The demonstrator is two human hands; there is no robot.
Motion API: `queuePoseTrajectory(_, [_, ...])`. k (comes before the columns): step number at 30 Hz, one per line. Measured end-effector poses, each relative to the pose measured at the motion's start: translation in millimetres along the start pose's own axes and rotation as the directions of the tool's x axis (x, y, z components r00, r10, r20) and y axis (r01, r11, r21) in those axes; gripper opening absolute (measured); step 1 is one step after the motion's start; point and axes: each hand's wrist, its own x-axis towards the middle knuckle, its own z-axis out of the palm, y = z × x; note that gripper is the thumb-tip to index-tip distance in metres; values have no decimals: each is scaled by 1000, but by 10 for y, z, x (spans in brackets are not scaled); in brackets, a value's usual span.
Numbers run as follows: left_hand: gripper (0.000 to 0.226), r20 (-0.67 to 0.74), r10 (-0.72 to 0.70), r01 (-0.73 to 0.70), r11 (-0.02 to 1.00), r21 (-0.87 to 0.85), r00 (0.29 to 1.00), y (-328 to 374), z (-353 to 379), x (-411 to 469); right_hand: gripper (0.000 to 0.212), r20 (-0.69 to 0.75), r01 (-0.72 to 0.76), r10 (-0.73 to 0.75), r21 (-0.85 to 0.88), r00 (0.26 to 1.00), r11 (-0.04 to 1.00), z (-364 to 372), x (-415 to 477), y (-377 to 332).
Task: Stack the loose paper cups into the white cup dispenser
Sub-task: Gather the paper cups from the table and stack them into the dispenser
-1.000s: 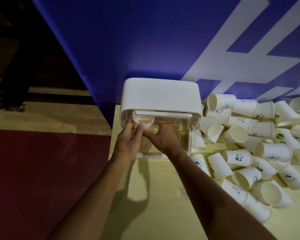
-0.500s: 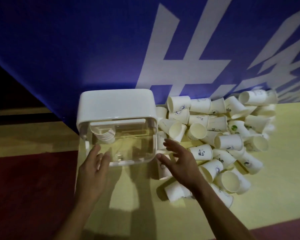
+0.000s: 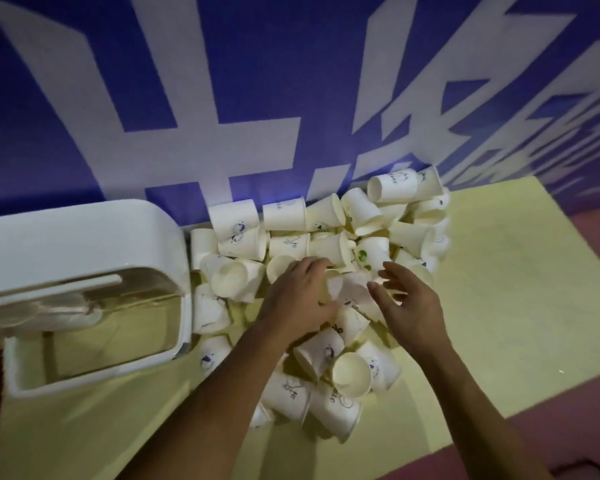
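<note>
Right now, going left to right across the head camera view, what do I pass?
white cup dispenser → left hand → right hand → bare yellow tabletop → red floor. The cup pile spans both hands, so it is left out.

The paper cups (image 3: 284, 214) are white, cream inside, and many of them carry a small dark blue print. One cup (image 3: 374, 247) has a green spot. The cup dispenser (image 3: 84, 237) is plain white with a clear front part. The table (image 3: 516, 289) is pale yellow. The wall (image 3: 291, 46) behind is violet-blue with large white signs. The floor (image 3: 568, 438) is dull red.
</note>
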Motion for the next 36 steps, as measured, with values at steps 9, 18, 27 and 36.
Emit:
queuePoseTrajectory(9, [81, 66, 102, -118, 932, 343, 993, 324, 657, 588, 37, -204, -66, 55, -48, 977, 997, -484, 420, 616])
queuePoseTrajectory(18, [72, -164, -55, 12, 968, -250, 985, 341, 408, 253, 95, 45, -230, 243, -191, 969, 954, -456, 519, 1200])
queuePoseTrajectory(27, [80, -304, -384, 179, 827, -533, 872, -52, -126, -418, 71, -34, -183, 180, -116, 983, 976, -175, 592, 1043])
queuePoseTrajectory(36, [59, -420, -506, 157, 758, -633, 753, -643, -571, -1324, 69, -136, -87, 66, -156, 988, 984, -249, 141, 455])
